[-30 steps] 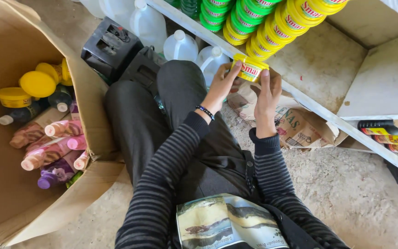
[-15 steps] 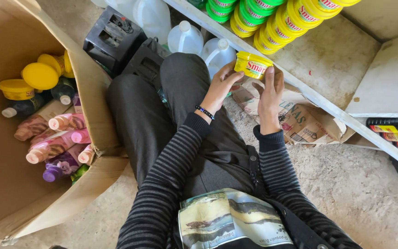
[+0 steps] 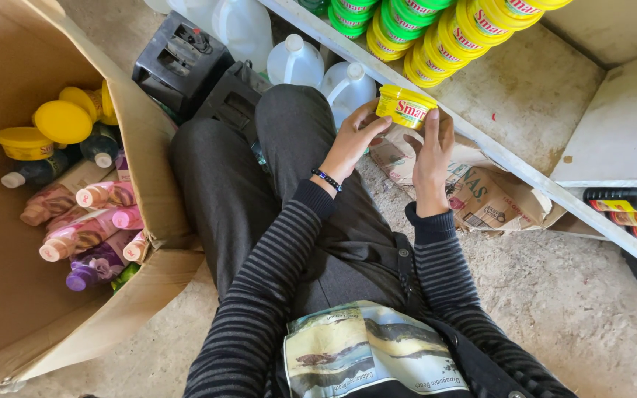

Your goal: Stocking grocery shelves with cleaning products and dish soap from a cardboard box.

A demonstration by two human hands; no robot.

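Note:
A small yellow tub (image 3: 404, 107) with a red label is held between both hands above my raised knee. My left hand (image 3: 352, 138), with a dark bead bracelet at its wrist, grips the tub's left side. My right hand (image 3: 430, 151) presses its fingers against the tub's right side. Both arms wear striped dark sleeves. Just beyond the tub, rows of yellow tubs (image 3: 473, 29) and green tubs (image 3: 366, 11) lie stacked on a white shelf (image 3: 514, 166).
A large open cardboard box (image 3: 149, 140) at my left holds yellow tubs (image 3: 60, 121) and pink and purple bottles (image 3: 82, 232). Clear plastic jugs (image 3: 296, 63) and black crates (image 3: 178, 63) stand behind my knee. Flattened cardboard (image 3: 481, 195) lies on the concrete floor; dark bottles (image 3: 628, 214) lie at right.
Both hands have drawn the yellow tub slightly away from the stacked rows on the shelf, toward my body and lower. The grip on it is unchanged.

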